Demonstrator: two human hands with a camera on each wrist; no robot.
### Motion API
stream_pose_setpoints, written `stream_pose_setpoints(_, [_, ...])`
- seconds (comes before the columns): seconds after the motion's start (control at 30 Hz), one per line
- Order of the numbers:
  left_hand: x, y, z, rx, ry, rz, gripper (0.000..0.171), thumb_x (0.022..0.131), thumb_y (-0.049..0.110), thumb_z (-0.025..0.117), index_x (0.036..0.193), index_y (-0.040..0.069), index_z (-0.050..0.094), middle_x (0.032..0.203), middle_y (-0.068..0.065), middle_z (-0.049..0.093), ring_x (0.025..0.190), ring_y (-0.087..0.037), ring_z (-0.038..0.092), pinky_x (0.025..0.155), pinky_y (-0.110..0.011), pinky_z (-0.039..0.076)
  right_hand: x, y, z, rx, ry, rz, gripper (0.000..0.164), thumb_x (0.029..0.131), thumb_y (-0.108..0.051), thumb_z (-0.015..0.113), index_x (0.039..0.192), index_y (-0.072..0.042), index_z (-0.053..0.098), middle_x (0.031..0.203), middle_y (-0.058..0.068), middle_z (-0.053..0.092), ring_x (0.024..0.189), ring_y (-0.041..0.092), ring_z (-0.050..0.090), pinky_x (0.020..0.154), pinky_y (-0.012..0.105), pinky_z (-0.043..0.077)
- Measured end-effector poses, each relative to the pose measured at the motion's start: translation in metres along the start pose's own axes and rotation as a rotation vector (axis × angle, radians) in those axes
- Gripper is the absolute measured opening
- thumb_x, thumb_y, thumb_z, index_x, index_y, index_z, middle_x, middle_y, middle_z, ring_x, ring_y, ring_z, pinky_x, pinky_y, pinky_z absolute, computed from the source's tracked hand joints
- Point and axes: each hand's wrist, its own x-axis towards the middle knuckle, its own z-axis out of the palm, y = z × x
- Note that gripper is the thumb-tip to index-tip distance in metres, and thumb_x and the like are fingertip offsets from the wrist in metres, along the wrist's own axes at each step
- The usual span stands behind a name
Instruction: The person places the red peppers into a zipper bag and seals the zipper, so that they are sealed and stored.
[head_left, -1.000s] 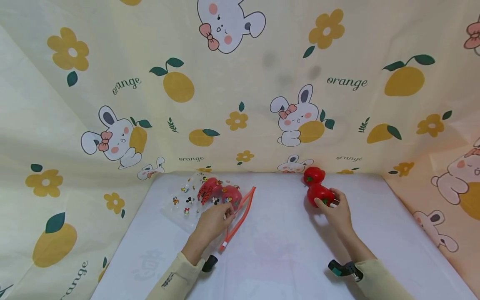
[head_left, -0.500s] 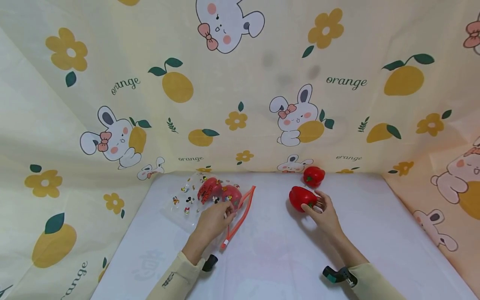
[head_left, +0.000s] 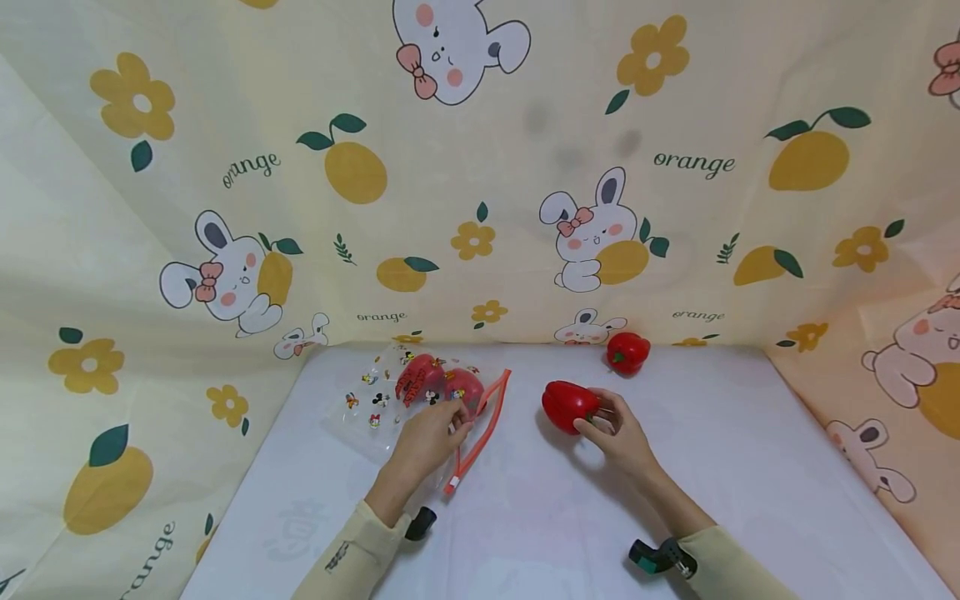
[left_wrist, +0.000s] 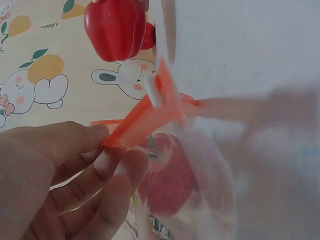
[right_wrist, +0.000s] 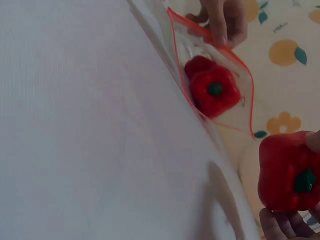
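brought held pepper [head_left: 566, 406], clamped in fingers of right hand [head_left: 626, 437], leftward, away from loose pepper [head_left: 628, 352], so nearer open bag [head_left: 390, 417]; pinching orange rim [left_wrist: 137, 122] in left hand [head_left: 426, 435]

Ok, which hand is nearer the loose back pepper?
Right. The right hand is in front of the back pepper, holding another pepper; the left hand is farther off to the left, pinching the bag.
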Motion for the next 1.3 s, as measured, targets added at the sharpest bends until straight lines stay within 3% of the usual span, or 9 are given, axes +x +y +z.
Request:
stream_pose_setpoints(0.4, [0.001,0.000,-0.001,-0.018,-0.015,-0.022,0.011,0.099,0.018,0.079,0.100,0.020,0.068,0.086,0.009,0.063,0.076,-0.010,0.056,0.066,-0.024,0.049,-0.003,-0.005,0.029,0.064,-0.099,0.011,0.066,0.100,-0.010,0.074,0.156,0.002,0.040,0.148,0.027,0.050,0.133,0.043,0.056,0.094,0.019,0.054])
stream_pose_setpoints(0.77, [0.003,0.000,0.000,-0.023,-0.012,-0.015,0.013,0.098,0.015,0.080,0.102,0.017,0.068,0.087,0.008,0.063,0.079,-0.011,0.057,0.070,-0.024,0.051,-0.005,-0.003,0.055,0.119,-0.114,-0.042,0.062,0.099,-0.005,0.074,0.151,0.005,0.042,0.148,0.028,0.052,0.132,0.042,0.055,0.096,0.019,0.053])
stream_pose_setpoints(1.03, [0.002,0.002,-0.003,-0.023,-0.012,-0.009,0.013,0.098,0.014,0.079,0.103,0.017,0.068,0.089,0.007,0.064,0.080,-0.011,0.058,0.072,-0.025,0.053,-0.007,-0.005,0.071,0.160,-0.153,0.000,0.062,0.098,-0.008,0.075,0.151,0.003,0.044,0.147,0.028,0.054,0.131,0.041,0.060,0.096,0.023,0.056])
stream_pose_setpoints(1.3, [0.002,0.001,-0.004,-0.028,-0.015,-0.021,0.012,0.099,0.016,0.078,0.105,0.018,0.067,0.090,0.007,0.064,0.082,-0.011,0.058,0.074,-0.024,0.054,-0.007,-0.005,0.086,0.102,-0.180,0.009,0.061,0.099,-0.013,0.077,0.151,-0.002,0.048,0.148,0.023,0.058,0.129,0.038,0.063,0.094,0.024,0.057])
